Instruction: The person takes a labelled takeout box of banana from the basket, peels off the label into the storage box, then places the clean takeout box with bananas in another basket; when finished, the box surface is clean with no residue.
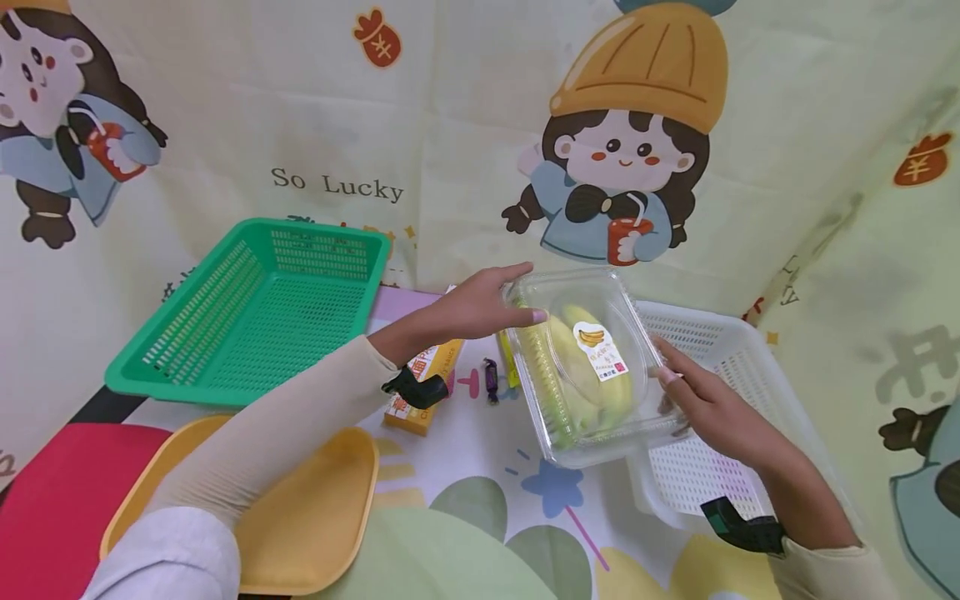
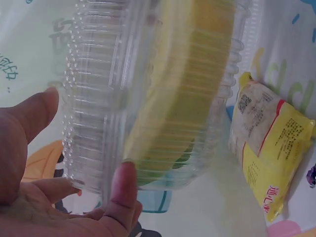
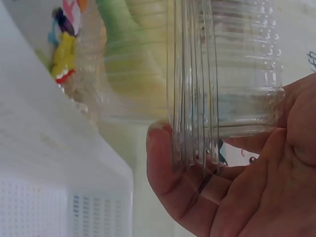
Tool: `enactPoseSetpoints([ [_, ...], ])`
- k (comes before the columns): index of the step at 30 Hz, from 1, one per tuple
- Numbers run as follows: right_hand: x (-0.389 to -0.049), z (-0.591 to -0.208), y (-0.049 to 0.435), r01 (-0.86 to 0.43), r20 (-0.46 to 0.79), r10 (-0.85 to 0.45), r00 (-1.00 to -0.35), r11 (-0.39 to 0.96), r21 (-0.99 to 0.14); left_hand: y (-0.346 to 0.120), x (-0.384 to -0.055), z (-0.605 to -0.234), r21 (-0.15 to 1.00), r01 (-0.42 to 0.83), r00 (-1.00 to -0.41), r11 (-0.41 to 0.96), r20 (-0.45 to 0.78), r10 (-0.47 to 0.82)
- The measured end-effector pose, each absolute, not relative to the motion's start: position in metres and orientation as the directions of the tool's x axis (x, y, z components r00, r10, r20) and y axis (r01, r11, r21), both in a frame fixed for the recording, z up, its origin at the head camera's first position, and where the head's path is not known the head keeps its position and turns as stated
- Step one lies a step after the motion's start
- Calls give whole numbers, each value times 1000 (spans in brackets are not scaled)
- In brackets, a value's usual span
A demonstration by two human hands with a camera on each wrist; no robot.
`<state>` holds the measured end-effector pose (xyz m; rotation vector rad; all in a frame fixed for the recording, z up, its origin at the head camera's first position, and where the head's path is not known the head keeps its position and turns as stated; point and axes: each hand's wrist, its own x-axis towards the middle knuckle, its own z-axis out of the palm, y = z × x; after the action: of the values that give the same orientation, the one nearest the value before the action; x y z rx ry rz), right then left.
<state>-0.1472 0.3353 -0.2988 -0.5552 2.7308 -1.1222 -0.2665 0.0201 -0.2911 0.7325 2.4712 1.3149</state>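
In the head view, a clear plastic clamshell box (image 1: 536, 400) is held tilted above the table between both hands. Bananas (image 1: 581, 367) show through it, under a white label with a banana picture. My left hand (image 1: 487, 304) grips its left upper corner, thumb over the lid. In the left wrist view, a fingertip (image 2: 126, 173) presses the box's rim. At the right side, my right hand (image 1: 701, 396) pinches the rim; the right wrist view shows a finger (image 3: 163, 153) curled against the ridged edge.
A white basket (image 1: 787, 417) stands right, partly behind the box. Left are a green basket (image 1: 247, 396) and a yellow tray (image 1: 322, 533). An orange carton (image 1: 408, 417), a purple-wrapped candy (image 1: 491, 381) and a yellow packet (image 2: 271, 148) lie mid-table. A printed cloth hangs behind.
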Motion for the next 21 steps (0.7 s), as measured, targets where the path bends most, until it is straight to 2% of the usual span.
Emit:
enactPoseSetpoints([
  [7,-143,-304,323,-357,50,-478,-877,579,-733,-13,-249,-294,888,263,-853,377,31,521],
  [11,-139,-308,314,-406,75,-520,-851,559,-723,-27,-239,-300,883,296,-840,365,59,539],
  [16,-137,-313,305,-385,44,-547,-836,529,-756,-39,-220,-313,906,255,-859,339,51,510],
  [21,-133,-320,298,-428,47,-571,-819,555,-713,-47,-197,-330,897,241,-895,369,58,442],
])
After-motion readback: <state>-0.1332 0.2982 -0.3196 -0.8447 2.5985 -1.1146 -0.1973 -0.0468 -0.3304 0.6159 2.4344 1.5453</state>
